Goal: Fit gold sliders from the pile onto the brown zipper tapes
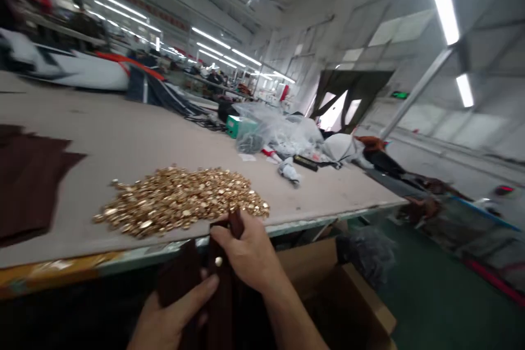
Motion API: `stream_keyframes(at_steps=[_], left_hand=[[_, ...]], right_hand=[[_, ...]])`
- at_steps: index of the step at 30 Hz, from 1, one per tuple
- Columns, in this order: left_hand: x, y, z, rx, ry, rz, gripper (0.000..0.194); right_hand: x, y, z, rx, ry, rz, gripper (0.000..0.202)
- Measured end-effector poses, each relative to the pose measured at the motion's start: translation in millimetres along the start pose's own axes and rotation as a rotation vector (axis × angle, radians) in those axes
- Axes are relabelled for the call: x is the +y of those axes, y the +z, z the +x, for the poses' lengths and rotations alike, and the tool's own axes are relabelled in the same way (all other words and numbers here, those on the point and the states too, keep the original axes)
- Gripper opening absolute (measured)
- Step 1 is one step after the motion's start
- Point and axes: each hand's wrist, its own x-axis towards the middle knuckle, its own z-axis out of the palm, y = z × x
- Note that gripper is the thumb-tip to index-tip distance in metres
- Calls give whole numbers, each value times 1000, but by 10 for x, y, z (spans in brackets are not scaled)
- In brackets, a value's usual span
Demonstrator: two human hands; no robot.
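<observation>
Dark brown fabric (219,301) hangs between my hands at the table's front edge, with one round gold button (219,262) on its strip. My left hand (176,306) is closed on the lower part of the cloth, thumb laid across it just below the button. Higher up, my right hand (248,249) pinches the top of the strip between thumb and fingers. Right behind my hands, a wide heap of shiny gold buttons (184,197) covers part of the table. Some of the fabric is lost in the dark below the edge.
Brown cloth pieces (28,186) lie on the table (102,136) at left. Clear plastic bags (283,128), a green box (233,126) and a black box (305,163) sit farther back. An open cardboard box (348,290) stands on the floor at right.
</observation>
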Motion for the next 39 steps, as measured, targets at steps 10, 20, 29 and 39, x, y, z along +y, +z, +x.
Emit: stream_keyframes(at_steps=[10,20,29,39], left_hand=[[-142,-122,-112,-168,105,125,27],[1,-260,-123,14,13,75,32],[115,-265,-195,40,-23,40,26],[195,-221,-268,71,-18,-190,19]], right_hand=[[64,-188,-284,-397,155,416,23],[-198,30,165,-142,-192,-535,23],[-251,408,393,-203,-196,-867,29],[-225,56,176,-137,-240,-688,18]])
